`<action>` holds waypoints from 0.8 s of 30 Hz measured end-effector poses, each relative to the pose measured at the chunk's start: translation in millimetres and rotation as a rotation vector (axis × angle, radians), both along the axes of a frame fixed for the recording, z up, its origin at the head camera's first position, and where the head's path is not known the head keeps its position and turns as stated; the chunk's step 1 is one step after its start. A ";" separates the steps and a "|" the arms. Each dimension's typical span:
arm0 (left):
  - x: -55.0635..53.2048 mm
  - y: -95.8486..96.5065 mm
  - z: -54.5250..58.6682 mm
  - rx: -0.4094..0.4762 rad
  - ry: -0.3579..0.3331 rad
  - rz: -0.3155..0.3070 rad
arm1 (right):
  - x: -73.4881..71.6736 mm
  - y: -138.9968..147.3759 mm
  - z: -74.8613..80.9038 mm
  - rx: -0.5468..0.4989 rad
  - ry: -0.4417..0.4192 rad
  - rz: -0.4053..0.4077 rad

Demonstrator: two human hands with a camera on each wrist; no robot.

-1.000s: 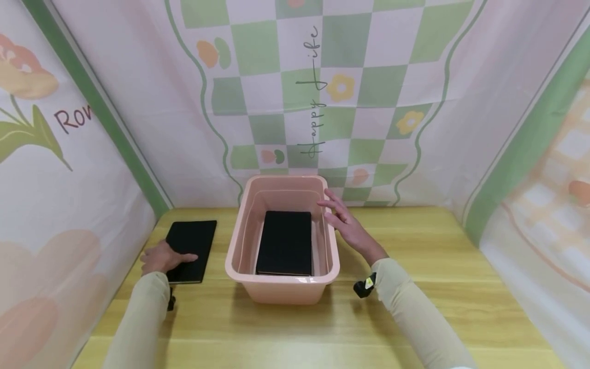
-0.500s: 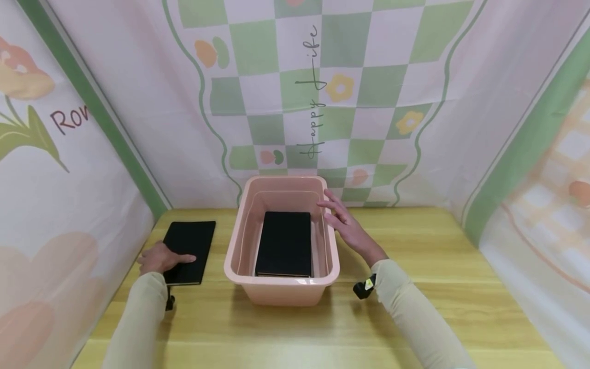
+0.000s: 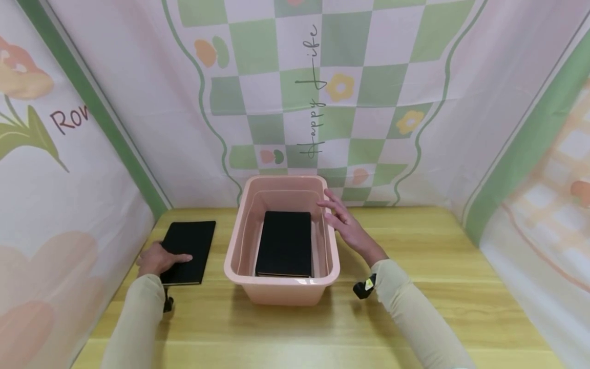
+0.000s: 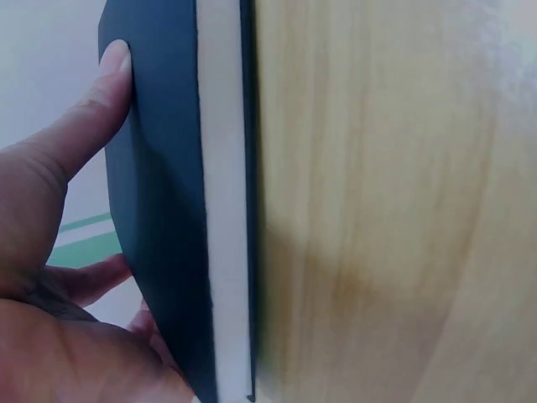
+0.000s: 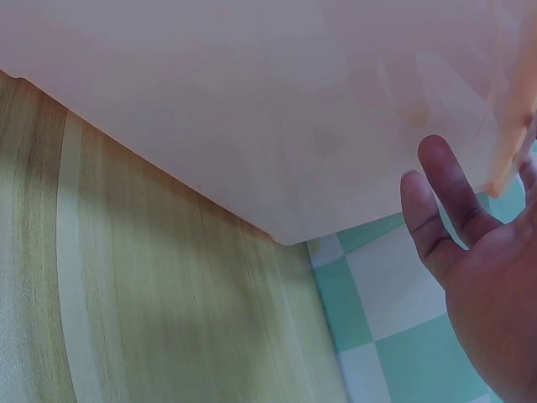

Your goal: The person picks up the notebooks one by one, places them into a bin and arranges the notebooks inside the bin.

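Observation:
A black hardcover notebook [image 3: 199, 246] lies flat at the table's left side. My left hand [image 3: 156, 258] grips its left edge, thumb laid over the cover and the other fingers at the far side. In the left wrist view the thumb rests on the dark cover [image 4: 164, 143], above the pale page edges. A pink plastic basin [image 3: 288, 293] stands mid-table, with another black book [image 3: 286, 243] lying flat inside. At the basin's right rim, my right hand [image 3: 348, 225] has its fingers loosely extended. The right wrist view shows two fingers beside the outer wall [image 5: 252, 126].
The wooden table [image 3: 415, 287] runs on to the right of the basin and in front of it. A checkered cloth [image 3: 301, 123] hangs behind, and printed cloth walls [image 3: 69, 189] close in both sides. Small black cameras sit under the wrists.
My left hand has slid slightly left along the notebook, which stays in place on the table. The right hand and the basin have hardly moved.

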State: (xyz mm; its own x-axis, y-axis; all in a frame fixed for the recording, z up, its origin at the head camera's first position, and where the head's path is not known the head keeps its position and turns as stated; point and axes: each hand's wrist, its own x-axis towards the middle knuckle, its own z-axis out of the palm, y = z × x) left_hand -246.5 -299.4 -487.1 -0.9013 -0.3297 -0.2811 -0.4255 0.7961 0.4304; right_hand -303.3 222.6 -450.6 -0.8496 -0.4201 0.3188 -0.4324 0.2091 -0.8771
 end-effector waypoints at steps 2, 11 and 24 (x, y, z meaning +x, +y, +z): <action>0.6 -0.1 -0.9 0.012 0.013 0.006 | 0.0 0.4 0.2 0.005 -0.001 -0.001; -1.1 2.8 -3.4 0.042 0.062 0.039 | 0.6 1.7 -1.1 -0.007 -0.001 -0.003; 2.3 4.2 -6.4 0.168 0.168 0.117 | -0.8 -0.8 -5.1 0.001 0.008 0.000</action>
